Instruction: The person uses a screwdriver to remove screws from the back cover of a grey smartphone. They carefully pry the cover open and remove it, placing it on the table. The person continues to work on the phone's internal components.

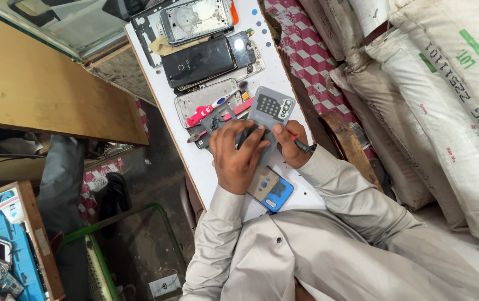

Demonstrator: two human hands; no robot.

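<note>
Left hand (238,158) pins grey phone back panel (270,111) on worktop (284,72); right hand (289,146) grips red-handled screwdriver (302,145). Mid-disassembly; next needs steady tip.

Counts, on white counter (284,72):
- Two hands at near end: left hand (238,158), right hand (291,146).
- One grey phone back cover (271,108) under hands.
- One blue phone (271,189) by near edge.
- One black phone (198,62) mid-counter.
- One silver phone shell (195,19) at far end.
- One silver frame (206,99) beside left edge.
- One red-handled tool (201,115).
- Off counter, right: at least four white sacks (445,100).
</note>
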